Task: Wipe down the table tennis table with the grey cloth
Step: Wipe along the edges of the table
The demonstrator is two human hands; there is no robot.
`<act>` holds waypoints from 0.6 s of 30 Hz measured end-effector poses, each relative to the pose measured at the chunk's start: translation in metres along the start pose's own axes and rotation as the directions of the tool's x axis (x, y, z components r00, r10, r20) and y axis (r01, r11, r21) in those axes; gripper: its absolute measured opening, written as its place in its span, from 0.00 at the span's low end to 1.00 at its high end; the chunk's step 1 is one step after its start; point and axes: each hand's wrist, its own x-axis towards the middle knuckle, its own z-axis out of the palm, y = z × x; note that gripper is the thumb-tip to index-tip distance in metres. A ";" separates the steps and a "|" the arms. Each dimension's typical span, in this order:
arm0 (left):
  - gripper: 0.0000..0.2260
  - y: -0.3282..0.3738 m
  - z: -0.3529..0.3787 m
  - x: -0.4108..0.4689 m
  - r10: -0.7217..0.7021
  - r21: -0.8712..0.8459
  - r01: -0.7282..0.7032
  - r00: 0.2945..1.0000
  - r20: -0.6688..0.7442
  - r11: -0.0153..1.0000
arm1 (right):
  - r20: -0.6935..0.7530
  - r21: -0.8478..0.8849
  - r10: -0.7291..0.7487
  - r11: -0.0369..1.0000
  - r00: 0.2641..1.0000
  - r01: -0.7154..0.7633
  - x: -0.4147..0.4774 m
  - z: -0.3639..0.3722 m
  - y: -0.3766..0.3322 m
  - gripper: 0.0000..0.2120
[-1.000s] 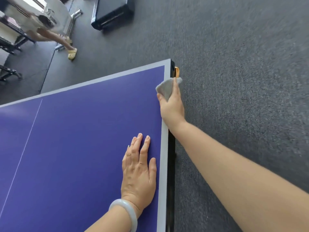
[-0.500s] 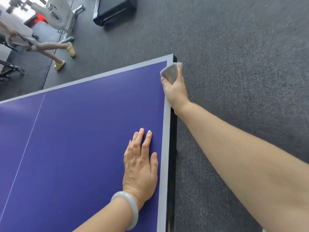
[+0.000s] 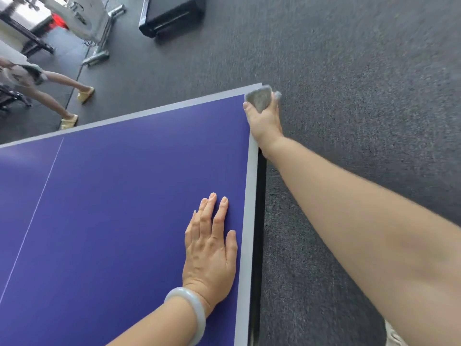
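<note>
Right hand (image 3: 264,123) clasps the grey cloth (image 3: 259,99) in its grip at the counter's (image 3: 124,196) far corner to wipe its edge; left hand (image 3: 210,255), flat-fingered, likely braces.

Dark grey carpet (image 3: 349,71) is stretching across the room's right and far side. A black box-like case (image 3: 172,15) is sitting on it near the top edge. Over at the left, on a smoother dark floor mat (image 3: 50,71), a person's bare legs (image 3: 58,97) are spreading in a stride, wearing yellow slippers (image 3: 86,94). A silvery metal stand (image 3: 99,54) is resting behind them, with something red (image 3: 57,23) showing beyond it.
</note>
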 end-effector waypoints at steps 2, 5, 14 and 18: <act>0.26 0.000 0.000 0.000 0.005 0.013 -0.005 1.000 0.000 1.000 | 0.016 0.041 0.040 0.998 0.999 -0.041 -0.031 0.003 0.017 0.39; 0.26 0.001 0.001 0.000 0.002 0.026 -0.002 1.000 -0.002 1.000 | 0.008 0.025 0.047 0.999 0.999 -0.047 -0.080 0.007 0.044 0.37; 0.26 0.000 0.001 0.001 0.012 0.014 -0.012 1.000 -0.002 1.000 | -0.051 0.064 0.252 0.967 0.966 -0.249 0.003 0.006 -0.003 0.36; 0.26 0.000 0.002 0.000 0.007 0.009 -0.007 1.000 -0.016 1.000 | -0.076 -0.064 0.231 0.970 0.970 -0.236 -0.032 0.007 0.009 0.36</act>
